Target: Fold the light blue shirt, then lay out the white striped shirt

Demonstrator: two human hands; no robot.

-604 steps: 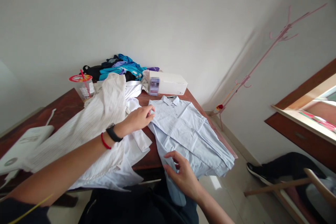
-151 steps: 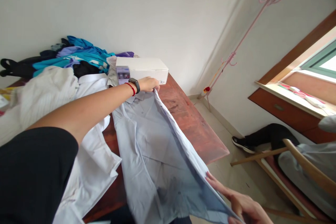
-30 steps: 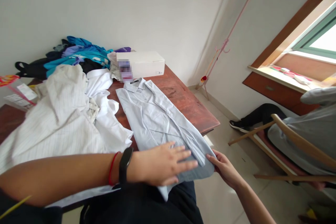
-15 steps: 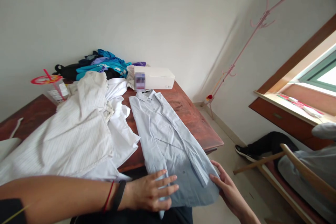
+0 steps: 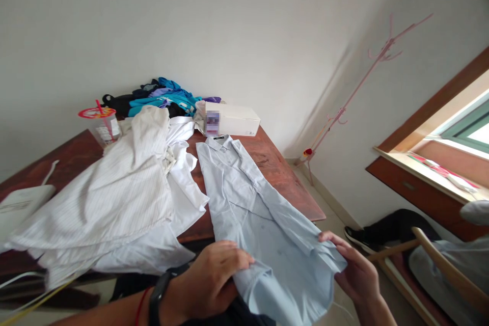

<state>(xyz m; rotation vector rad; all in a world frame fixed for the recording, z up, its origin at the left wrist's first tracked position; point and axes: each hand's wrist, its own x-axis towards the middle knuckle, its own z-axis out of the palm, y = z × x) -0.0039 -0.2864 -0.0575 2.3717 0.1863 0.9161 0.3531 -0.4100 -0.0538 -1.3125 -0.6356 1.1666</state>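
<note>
Because the lower part of the light blue shirt (image 5: 244, 198) is hanging over the near edge of the table (image 5: 275, 163), we are gripping its hem with the left hand (image 5: 208, 280) and the right hand (image 5: 353, 270), both closed on the cloth.

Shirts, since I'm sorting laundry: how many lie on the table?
3: light blue shirt nearest, striped shirt at left, white shirt between; the far pile may hide more.

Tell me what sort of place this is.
Most likely a room in a home: a wooden table heaped with white shirts and a clothes pile, a pink coat stand in the corner, a wood-framed window. The left hand and right hand grip a light blue shirt.
</note>
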